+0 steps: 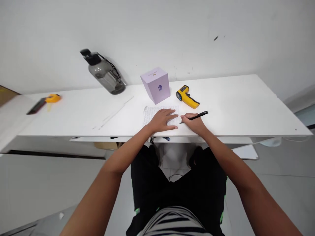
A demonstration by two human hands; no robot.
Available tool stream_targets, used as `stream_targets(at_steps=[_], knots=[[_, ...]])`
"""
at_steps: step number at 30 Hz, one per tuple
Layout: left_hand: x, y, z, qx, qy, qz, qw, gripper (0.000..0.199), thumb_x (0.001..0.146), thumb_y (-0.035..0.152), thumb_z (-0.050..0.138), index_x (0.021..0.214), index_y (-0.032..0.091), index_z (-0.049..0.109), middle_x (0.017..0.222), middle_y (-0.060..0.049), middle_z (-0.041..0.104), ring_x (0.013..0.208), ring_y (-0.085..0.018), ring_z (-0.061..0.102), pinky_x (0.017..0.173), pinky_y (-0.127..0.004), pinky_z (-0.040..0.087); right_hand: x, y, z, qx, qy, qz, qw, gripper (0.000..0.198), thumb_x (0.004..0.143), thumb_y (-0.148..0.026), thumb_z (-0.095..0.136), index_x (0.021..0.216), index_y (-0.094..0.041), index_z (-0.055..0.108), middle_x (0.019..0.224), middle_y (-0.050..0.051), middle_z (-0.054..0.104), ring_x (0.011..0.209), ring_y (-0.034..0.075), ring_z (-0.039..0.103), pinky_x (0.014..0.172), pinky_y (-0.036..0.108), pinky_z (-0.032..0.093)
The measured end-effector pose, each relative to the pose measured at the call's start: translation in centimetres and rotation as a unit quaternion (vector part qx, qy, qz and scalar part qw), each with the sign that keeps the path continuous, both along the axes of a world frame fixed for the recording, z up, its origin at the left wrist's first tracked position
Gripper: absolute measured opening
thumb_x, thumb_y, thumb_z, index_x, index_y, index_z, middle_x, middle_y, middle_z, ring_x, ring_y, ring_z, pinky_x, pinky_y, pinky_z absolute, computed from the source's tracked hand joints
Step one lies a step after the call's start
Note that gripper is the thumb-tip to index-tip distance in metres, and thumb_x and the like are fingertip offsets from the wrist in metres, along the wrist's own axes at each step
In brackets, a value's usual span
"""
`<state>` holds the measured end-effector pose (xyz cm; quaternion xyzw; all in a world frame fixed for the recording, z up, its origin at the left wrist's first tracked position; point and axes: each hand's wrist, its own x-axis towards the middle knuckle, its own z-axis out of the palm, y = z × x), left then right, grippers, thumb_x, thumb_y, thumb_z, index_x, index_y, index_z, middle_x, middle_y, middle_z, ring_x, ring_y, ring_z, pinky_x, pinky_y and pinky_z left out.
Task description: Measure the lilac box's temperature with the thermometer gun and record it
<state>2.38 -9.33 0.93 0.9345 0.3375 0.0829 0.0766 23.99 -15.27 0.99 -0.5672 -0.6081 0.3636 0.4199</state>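
Note:
A sheet of paper [148, 113] covered in handwriting lies near the front edge of the white desk. My left hand [162, 120] rests flat on it with the fingers spread, hiding much of the writing. In my right hand [193, 124] is a black pen [202, 114], gripped between thumb and fingers. Its tip points down and left at the right side of the paper; whether it touches cannot be made out. Just behind the paper stands a lilac box [158, 88]. A yellow and black infrared thermometer [188, 97] lies to the right of the box.
Against the wall leans or stands a grey water bottle [105, 73] with a black lid. At the far left of the desk [233, 105] are an orange-yellow tool [53, 98] and a dark, flat item [36, 106]. A shelf runs below the desktop, above my legs.

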Motion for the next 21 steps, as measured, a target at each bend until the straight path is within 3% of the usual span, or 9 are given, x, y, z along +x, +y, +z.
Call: stream_targets(at_steps=[6, 13, 21], knots=[[-0.4, 0.1, -0.2, 0.040, 0.002, -0.015, 0.999, 0.082, 0.080, 0.073, 0.070, 0.143, 0.021, 0.063, 0.154, -0.016, 0.057, 0.143, -0.033, 0.054, 0.119, -0.048, 0.042, -0.2, 0.1, -0.2, -0.016, 0.010, 0.014, 1.000, 0.032, 0.083, -0.043, 0.056, 0.058, -0.023, 0.050, 0.061, -0.001, 0.055, 0.069, 0.018, 0.052, 0.065, 0.031, 0.037], [-0.2, -0.8, 0.5, 0.055, 0.010, 0.005, 0.998, 0.074, 0.081, 0.070, 0.071, 0.134, 0.018, 0.069, 0.141, -0.016, 0.067, 0.132, -0.031, 0.062, 0.112, -0.046, 0.049, -0.2, 0.0, 0.1, -0.019, -0.001, -0.003, 1.000, 0.037, 0.082, -0.044, 0.056, 0.054, -0.024, 0.043, 0.056, -0.002, 0.049, 0.065, 0.017, 0.046, 0.061, 0.031, 0.034], [-0.2, -0.8, 0.2, 0.064, -0.011, 0.002, 0.998, 0.066, 0.084, 0.069, 0.069, 0.130, 0.021, 0.072, 0.138, -0.014, 0.069, 0.127, -0.030, 0.064, 0.107, -0.043, 0.052, -0.2, 0.2, 0.0, -0.025, -0.005, -0.014, 1.000, 0.033, 0.080, -0.045, 0.057, 0.056, -0.022, 0.053, 0.058, -0.001, 0.053, 0.067, 0.018, 0.050, 0.062, 0.031, 0.037]])
